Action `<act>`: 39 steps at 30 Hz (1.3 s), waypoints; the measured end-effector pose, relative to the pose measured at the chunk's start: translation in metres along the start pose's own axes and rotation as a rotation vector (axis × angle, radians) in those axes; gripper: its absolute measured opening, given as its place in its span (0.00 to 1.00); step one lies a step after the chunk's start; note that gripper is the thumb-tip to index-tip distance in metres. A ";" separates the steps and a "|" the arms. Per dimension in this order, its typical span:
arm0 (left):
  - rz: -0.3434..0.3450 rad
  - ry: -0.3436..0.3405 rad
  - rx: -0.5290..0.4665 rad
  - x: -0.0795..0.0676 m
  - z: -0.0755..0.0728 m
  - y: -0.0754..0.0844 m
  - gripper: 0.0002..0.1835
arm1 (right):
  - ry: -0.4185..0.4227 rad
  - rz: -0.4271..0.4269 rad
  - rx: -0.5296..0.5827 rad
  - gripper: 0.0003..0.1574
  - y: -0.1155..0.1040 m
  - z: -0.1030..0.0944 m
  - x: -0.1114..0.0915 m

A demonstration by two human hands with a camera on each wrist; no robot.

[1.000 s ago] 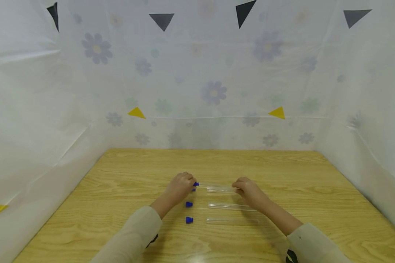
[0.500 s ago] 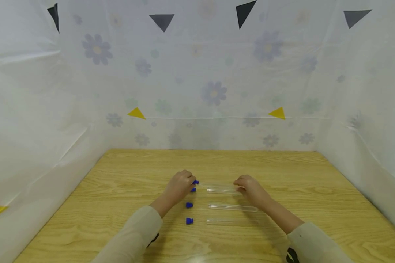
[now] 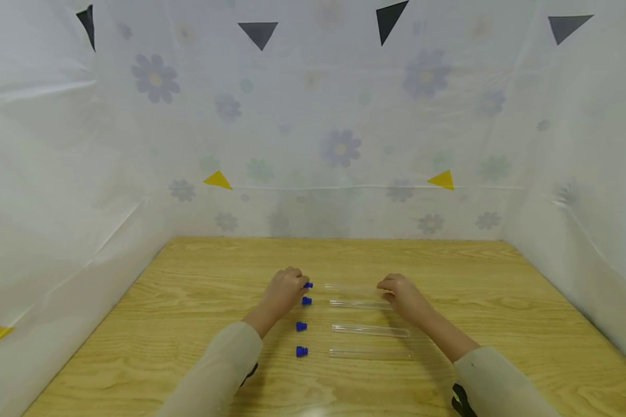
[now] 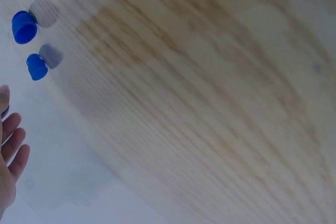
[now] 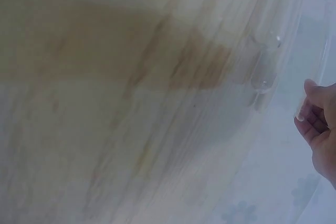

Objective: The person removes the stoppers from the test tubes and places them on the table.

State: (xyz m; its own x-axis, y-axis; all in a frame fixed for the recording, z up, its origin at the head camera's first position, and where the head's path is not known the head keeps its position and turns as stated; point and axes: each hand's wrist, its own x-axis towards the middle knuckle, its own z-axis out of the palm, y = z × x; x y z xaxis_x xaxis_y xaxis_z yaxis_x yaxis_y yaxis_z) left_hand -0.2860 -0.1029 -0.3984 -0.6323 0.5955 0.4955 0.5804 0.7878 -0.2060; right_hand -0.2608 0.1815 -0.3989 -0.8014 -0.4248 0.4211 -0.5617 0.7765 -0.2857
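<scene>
My left hand (image 3: 288,288) pinches a small blue cap (image 3: 308,285) at its fingertips. Level with it, my right hand (image 3: 400,291) grips the right end of a clear test tube (image 3: 350,287), which is held lengthwise just above the wooden table (image 3: 198,289). The cap sits close to the tube's left end; whether they touch I cannot tell. Three more clear tubes (image 3: 370,330) lie in a row nearer to me, each with a loose blue cap (image 3: 301,326) to its left. Two of these caps (image 4: 23,26) show in the left wrist view. The right wrist view shows fingertips (image 5: 315,121) and tube ends (image 5: 261,82).
White flowered sheeting (image 3: 339,145) walls the table at the back and on both sides. Beige sleeves (image 3: 214,376) cover both forearms. Bare wood lies left, right and beyond the hands.
Both hands have moved slightly away from me and up, carrying the cap and the tube. This uncovers the farthest lying tube and its cap on the table.
</scene>
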 end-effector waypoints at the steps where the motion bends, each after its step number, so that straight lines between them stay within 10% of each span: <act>1: -0.007 -0.007 -0.005 0.000 0.001 -0.001 0.09 | -0.003 0.012 -0.002 0.12 0.002 0.000 0.000; 25: -0.167 -0.364 0.028 0.024 0.015 0.000 0.12 | -0.046 0.028 0.008 0.09 0.022 0.013 0.017; 39: -0.215 -0.455 0.043 0.026 0.017 0.004 0.13 | -0.119 0.117 0.037 0.05 0.024 0.019 0.017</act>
State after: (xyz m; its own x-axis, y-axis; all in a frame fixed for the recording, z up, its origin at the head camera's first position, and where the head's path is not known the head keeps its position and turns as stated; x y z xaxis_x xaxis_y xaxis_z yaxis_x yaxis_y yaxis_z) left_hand -0.3091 -0.0814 -0.4010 -0.9002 0.4201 0.1145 0.3973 0.9000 -0.1791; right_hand -0.2921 0.1840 -0.4149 -0.8790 -0.3865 0.2792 -0.4690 0.8068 -0.3593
